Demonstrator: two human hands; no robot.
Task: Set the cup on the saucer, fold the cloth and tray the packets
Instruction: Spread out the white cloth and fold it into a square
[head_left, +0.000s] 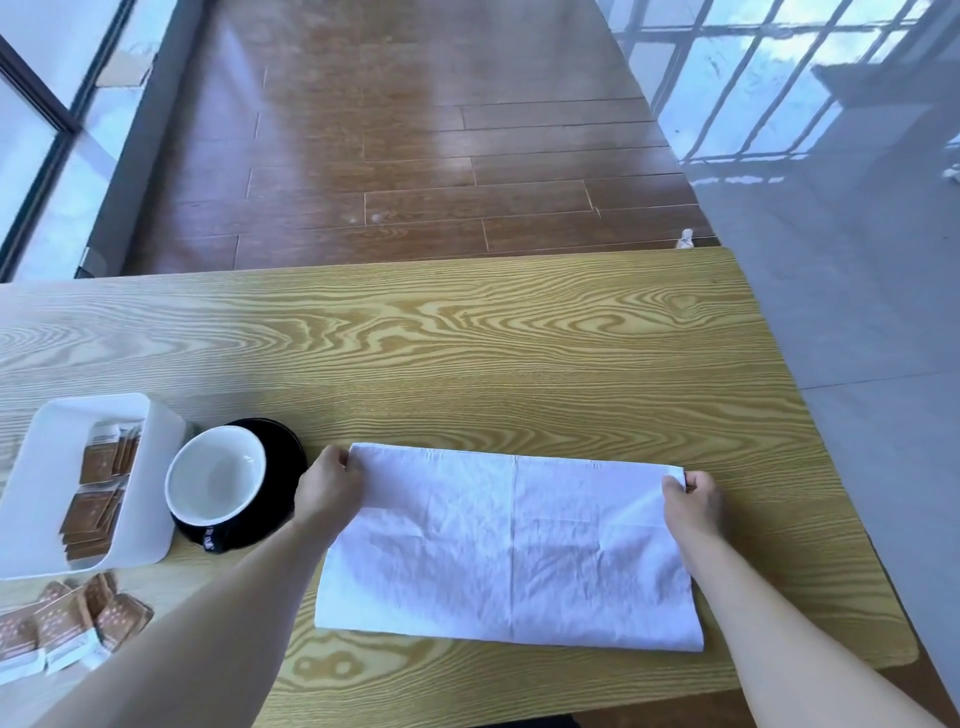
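A white cloth (511, 545) lies spread on the wooden table, creased down its middle. My left hand (327, 488) pinches its far left corner and my right hand (693, 501) pinches its far right corner. A black cup with a white inside (218, 480) stands on a black saucer (288, 452) just left of my left hand. A white tray (156, 467) at the left holds several brown packets (101, 491). More brown packets (67, 629) lie loose on the table in front of the tray.
The table (467, 353) ends at its right edge near my right arm, with grey tiled floor (857, 312) beyond. Wooden flooring (415, 156) lies past the far edge. A window frame runs along the left.
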